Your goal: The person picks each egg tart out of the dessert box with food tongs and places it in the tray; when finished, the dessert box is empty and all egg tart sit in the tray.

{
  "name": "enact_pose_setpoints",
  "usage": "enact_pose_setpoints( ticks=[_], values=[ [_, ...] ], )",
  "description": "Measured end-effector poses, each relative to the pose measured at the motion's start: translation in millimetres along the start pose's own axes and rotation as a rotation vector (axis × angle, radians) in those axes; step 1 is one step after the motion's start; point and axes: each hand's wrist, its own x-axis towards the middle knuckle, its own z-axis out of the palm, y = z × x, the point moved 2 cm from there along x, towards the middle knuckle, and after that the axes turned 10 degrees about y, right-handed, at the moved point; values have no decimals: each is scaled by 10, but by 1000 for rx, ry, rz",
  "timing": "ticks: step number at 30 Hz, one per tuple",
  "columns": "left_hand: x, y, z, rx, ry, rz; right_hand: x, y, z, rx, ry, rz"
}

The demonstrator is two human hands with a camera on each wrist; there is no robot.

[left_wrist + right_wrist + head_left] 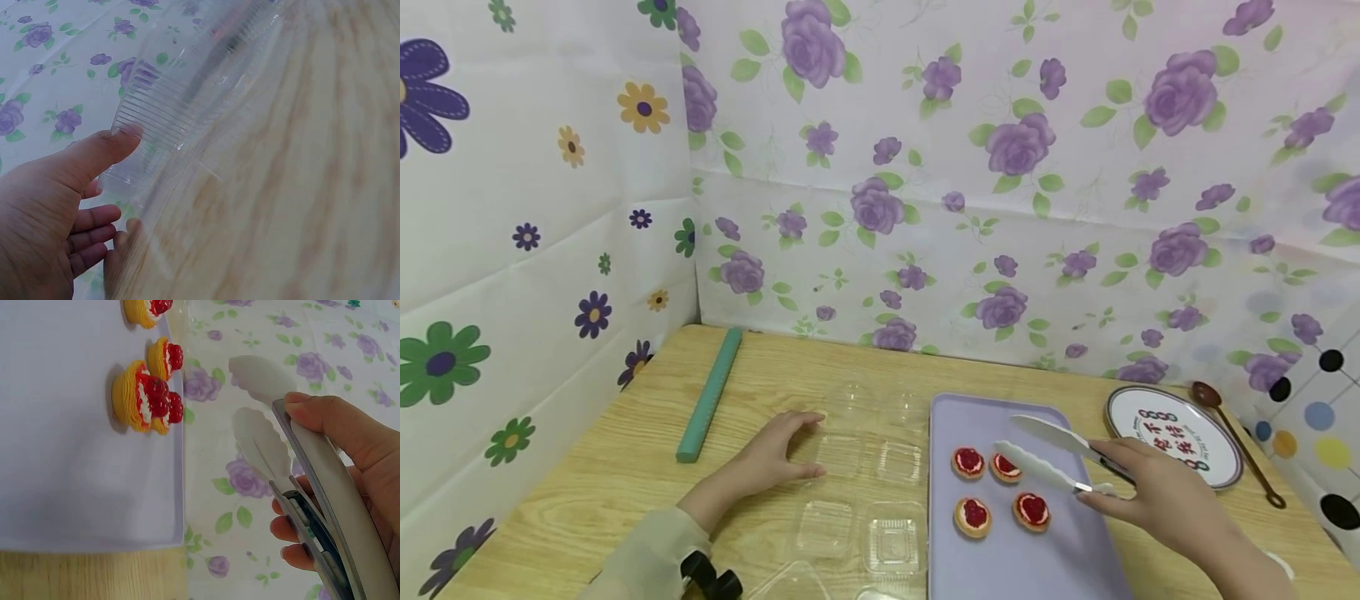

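My right hand [1161, 492] grips white-headed tongs [1037, 467] from the right; their two arms stand spread apart. In the head view the tong heads hang over the lilac tray [1030, 571], near several small tarts [973, 517] with red fruit and cream. Nothing sits between the tong heads in the right wrist view [265, 419]. My left hand [767, 458] holds the left part of a clear plastic clamshell container [840, 456], thumb on the near side and fingers on the far side. The thumb overlaps the ridged wall in the left wrist view; the index finger is partly hidden.
More opened clear containers [892, 542] stand in rows left of the tray. A green bar-shaped box [709, 396] lies at the left. Back right are a white plate [1123, 408] with a dark rim and a brown ladle [1247, 442]. Flowered cloth [925, 250] hangs behind.
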Motion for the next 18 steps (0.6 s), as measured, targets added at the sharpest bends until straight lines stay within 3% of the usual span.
enact_pose_setpoints(
  ticks=[18],
  values=[
    [-2,14,-7,1,-7,0,-247,529,-38,-23,-129,201]
  ],
)
